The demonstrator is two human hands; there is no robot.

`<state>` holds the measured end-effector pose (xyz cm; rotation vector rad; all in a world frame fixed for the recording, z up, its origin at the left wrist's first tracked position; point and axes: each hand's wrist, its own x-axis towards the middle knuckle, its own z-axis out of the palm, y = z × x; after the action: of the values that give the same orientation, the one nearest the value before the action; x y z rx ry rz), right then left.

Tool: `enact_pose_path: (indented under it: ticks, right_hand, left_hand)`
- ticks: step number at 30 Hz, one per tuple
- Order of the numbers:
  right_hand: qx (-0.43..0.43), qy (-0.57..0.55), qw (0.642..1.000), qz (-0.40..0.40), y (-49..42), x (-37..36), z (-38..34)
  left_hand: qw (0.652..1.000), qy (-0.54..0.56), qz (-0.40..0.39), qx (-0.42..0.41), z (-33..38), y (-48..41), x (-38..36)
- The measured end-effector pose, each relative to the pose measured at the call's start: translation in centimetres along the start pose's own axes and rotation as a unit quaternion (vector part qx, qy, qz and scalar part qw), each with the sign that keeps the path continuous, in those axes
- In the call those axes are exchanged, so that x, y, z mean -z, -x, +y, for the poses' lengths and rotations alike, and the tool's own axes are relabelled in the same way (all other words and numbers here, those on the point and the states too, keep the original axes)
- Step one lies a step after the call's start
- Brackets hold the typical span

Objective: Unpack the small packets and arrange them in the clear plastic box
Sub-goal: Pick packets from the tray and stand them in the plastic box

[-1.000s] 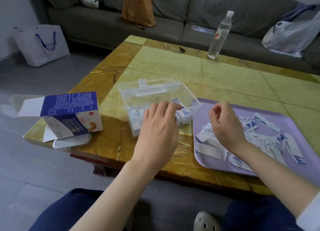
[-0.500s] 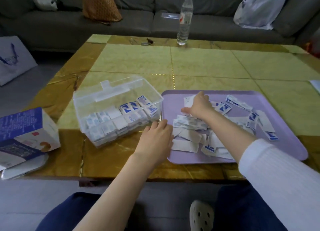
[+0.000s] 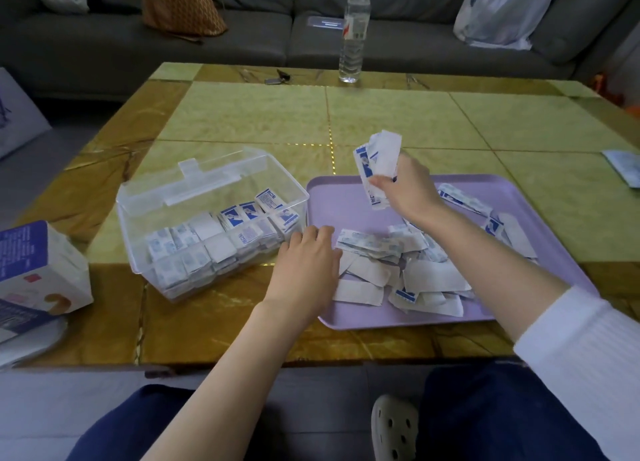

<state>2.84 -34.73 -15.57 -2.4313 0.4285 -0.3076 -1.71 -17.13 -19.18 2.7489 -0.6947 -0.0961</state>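
A clear plastic box (image 3: 145,197) with an open lid stands left of centre on the table, with rows of small white-and-blue packets (image 3: 221,239) packed inside. To its right a lilac tray (image 3: 519,190) holds a loose heap of packets (image 3: 398,270). My right hand (image 3: 405,187) is raised above the tray's far side and grips a bunch of packets (image 3: 377,163). My left hand (image 3: 304,263) rests with relaxed fingers on the tray's left rim, beside the box and touching the heap's edge.
A blue-and-white carton (image 3: 34,266) lies at the table's left edge. A water bottle (image 3: 353,28) stands at the far edge, with small keys (image 3: 277,78) near it. A sofa with bags runs behind. A paper (image 3: 623,163) lies at the right.
My right hand has lifted off the tray with a bunch of packets. My left hand has moved from the box to the tray's left rim. The view has swung right.
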Motion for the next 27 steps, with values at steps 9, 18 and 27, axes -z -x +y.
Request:
enact_pose_path:
  ticks: [9, 18, 27]
  right_hand:
    - [0.136, 0.205, 0.964, -0.104, 6.5, 0.2, 0.2]
    - [0.178, 0.157, 0.959, -0.155, 7.9, -0.8, 0.8]
    - [0.160, 0.123, 0.972, -0.117, 7.8, -1.1, 1.2]
  left_hand:
    - [0.980, 0.140, 0.141, -0.017, 0.5, 0.7, 0.7]
    - [0.986, 0.057, 0.146, -0.062, 0.0, 0.8, -0.2]
    - [0.983, 0.057, 0.171, -0.025, -0.3, 0.4, -0.4]
